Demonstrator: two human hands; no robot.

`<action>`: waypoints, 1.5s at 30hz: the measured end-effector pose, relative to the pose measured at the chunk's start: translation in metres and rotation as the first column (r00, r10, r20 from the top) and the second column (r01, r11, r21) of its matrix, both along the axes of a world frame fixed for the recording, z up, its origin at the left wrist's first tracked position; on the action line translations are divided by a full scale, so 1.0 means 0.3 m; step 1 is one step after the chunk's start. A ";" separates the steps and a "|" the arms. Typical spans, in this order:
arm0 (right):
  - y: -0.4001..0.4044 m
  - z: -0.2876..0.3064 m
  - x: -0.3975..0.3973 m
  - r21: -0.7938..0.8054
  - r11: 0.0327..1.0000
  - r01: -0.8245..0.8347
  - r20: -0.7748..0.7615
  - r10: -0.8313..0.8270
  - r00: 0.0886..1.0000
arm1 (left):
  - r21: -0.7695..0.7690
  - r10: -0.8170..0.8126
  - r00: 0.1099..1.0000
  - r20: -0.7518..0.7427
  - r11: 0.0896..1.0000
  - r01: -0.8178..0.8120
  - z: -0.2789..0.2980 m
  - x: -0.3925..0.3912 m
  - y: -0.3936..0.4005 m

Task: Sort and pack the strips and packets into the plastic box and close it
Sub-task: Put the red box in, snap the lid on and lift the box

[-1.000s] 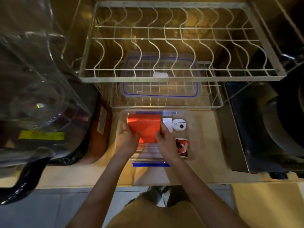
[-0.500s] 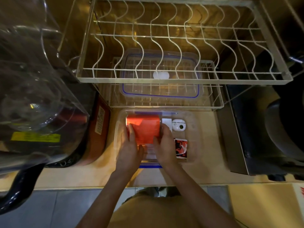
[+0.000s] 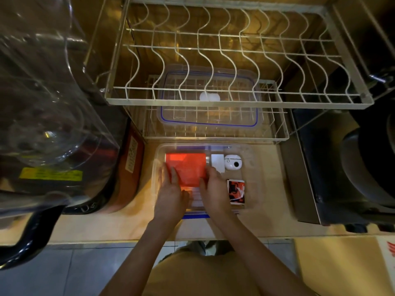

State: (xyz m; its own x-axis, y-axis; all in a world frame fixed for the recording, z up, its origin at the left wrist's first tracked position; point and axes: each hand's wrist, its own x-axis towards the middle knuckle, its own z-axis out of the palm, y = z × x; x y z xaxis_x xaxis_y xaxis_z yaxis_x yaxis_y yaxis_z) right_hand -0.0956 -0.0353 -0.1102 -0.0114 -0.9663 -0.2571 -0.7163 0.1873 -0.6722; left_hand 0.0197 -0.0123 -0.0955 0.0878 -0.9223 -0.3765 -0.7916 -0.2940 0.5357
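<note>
**Packing well along, lid still off**

I have both hands down in the plastic box (image 3: 158, 159). My left hand (image 3: 171, 195) lies with straight fingers along the left edge of the orange packet (image 3: 188, 169); my right hand (image 3: 213, 193) presses its near right corner, fingers fairly flat. I judge I am seating it. To the right in the box lie a white packet (image 3: 218, 163), a white round case (image 3: 233, 164) and a red-and-black packet (image 3: 236, 191). The lid (image 3: 209, 124) sits on the far wire rack (image 3: 235, 103), so closing remains. The box rests on a tan counter (image 3: 106, 227), with a clear jug (image 3: 42, 103) to the left.
</note>
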 end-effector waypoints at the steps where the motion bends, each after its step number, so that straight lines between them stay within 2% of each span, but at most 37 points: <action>1: 0.000 -0.001 0.000 -0.010 1.000 -0.025 -0.004 0.025 1.000 | 0.014 -0.008 1.000 0.015 1.000 0.008 -0.001 -0.003 -0.001; 5: -0.004 0.019 -0.011 -0.006 0.996 -0.089 -0.033 0.089 0.996 | 0.037 -0.026 0.999 0.035 0.999 0.025 0.010 -0.011 -0.011; 9: -0.008 0.024 -0.019 -0.008 0.993 -0.116 0.005 0.116 0.993 | 0.103 -0.028 0.999 0.026 0.994 0.025 0.025 -0.003 -0.038; 15: -0.006 -0.014 -0.013 0.023 0.999 -0.024 0.136 0.021 0.991 | 0.067 -0.074 0.997 0.024 0.995 0.072 0.015 0.012 -0.025; 22: -0.017 0.024 -0.015 0.057 0.998 -0.011 0.122 0.004 0.992 | 0.030 -0.068 0.997 0.037 0.997 0.067 0.028 0.010 -0.032; 25: -0.055 0.106 -0.062 -0.038 0.999 0.011 0.094 -0.008 0.996 | -0.019 -0.024 0.998 0.060 0.999 0.025 0.079 0.020 -0.072; 28: -0.120 0.218 -0.133 -0.224 0.974 0.011 0.047 0.000 0.999 | -0.126 0.013 0.999 0.052 0.992 -0.006 0.193 0.019 -0.159; 30: -0.169 0.265 -0.181 -0.408 0.912 -0.049 -0.089 0.014 0.996 | -0.271 -0.022 0.995 0.099 0.961 0.048 0.264 0.022 -0.231; 32: -0.225 0.276 -0.226 -0.554 0.824 -0.117 -0.206 0.001 0.979 | -0.382 -0.073 0.995 0.062 0.920 0.092 0.316 0.026 -0.297; 34: -0.280 0.285 -0.260 -0.464 0.866 -0.186 -0.339 0.021 0.941 | -0.376 -0.118 0.990 0.081 0.916 0.140 0.336 0.030 -0.354; 36: -0.325 0.301 -0.281 -0.266 0.933 -0.243 -0.473 0.093 0.876 | -0.280 -0.164 0.966 0.198 0.935 0.216 0.315 0.039 -0.396; 38: -0.360 0.302 -0.288 -0.112 0.947 -0.300 -0.577 0.183 0.796 | -0.205 -0.235 0.930 0.284 0.932 0.298 0.286 0.048 -0.429; 40: -0.385 0.283 -0.287 -0.012 0.942 -0.336 -0.632 0.254 0.732 | -0.169 -0.291 0.887 0.358 0.914 0.368 0.250 0.060 -0.460; 43: -0.406 0.252 -0.283 0.070 0.942 -0.328 -0.643 0.294 0.707 | -0.083 -0.350 0.838 0.418 0.904 0.419 0.204 0.078 -0.476; 45: -0.406 0.239 -0.283 0.080 0.940 -0.331 -0.639 0.303 0.707 | -0.172 -0.323 0.839 0.438 0.886 0.431 0.174 0.081 -0.473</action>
State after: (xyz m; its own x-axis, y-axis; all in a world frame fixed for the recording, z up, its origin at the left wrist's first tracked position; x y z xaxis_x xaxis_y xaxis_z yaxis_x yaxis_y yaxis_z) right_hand -0.1806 -0.1572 -0.0386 0.1513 -0.9519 -0.2665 -0.9885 -0.1454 -0.0416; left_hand 0.0441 -0.1543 -0.0432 -0.1982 -0.9708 -0.1351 -0.9690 0.1733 0.1762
